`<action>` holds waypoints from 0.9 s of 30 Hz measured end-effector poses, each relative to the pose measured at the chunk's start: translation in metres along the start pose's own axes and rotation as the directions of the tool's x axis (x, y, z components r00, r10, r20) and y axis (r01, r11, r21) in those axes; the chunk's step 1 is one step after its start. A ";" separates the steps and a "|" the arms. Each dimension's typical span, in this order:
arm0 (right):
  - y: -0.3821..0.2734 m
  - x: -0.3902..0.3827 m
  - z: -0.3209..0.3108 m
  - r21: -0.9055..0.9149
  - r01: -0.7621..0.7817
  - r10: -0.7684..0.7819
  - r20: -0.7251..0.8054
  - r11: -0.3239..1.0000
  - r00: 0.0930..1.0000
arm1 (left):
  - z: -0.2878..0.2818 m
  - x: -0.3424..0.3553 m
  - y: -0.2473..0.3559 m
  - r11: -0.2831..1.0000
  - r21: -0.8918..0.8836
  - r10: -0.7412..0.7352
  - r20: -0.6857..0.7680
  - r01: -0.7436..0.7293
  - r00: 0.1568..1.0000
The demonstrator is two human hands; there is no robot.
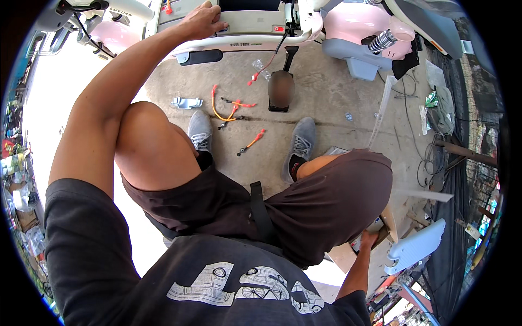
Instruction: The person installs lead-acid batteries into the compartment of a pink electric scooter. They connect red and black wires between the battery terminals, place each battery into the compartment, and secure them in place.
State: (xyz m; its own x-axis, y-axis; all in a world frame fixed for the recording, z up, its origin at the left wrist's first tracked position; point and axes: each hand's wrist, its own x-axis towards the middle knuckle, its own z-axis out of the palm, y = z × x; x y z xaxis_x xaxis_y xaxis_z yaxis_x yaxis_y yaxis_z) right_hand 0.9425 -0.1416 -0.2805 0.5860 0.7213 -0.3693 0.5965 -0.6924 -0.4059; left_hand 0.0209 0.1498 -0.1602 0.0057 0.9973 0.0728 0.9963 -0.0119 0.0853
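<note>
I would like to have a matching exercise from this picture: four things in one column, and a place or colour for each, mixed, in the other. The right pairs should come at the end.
Column one
1. left grip
2. sneakers
3. loose short cables
4. right grip

Column two
A. mainly orange and red, lying on the concrete floor
B. at the cardboard box, at lower right
C. on the beige scooter deck, at the top
D. grey, with pale laces

Right pairs: 1-C; 2-D; 3-A; 4-B
</note>
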 end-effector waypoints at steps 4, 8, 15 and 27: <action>0.019 0.005 -0.007 0.014 -0.044 0.044 -0.031 0.999 0.999 | 0.001 0.009 0.010 0.999 -0.037 0.002 0.039 -0.001 0.999; -0.017 -0.002 0.001 0.000 -0.055 0.055 -0.028 0.999 0.998 | -0.003 0.001 0.009 0.999 -0.001 -0.041 0.044 0.041 0.998; -0.008 0.006 0.001 -0.062 -0.064 0.058 -0.090 0.996 0.994 | -0.009 0.001 0.015 1.000 -0.016 0.009 0.012 -0.009 1.000; -0.011 0.012 0.009 -0.187 -0.009 -0.009 -0.096 0.982 0.995 | -0.013 -0.004 0.017 1.000 -0.021 0.001 0.010 -0.001 1.000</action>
State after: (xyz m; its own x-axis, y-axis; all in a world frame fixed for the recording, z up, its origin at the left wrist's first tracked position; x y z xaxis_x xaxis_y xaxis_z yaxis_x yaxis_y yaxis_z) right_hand 0.9384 -0.1254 -0.2876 0.6307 0.7225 -0.2832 0.6831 -0.6900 -0.2393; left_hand 0.0371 0.1446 -0.1458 0.0076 0.9980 0.0634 0.9942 -0.0143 0.1061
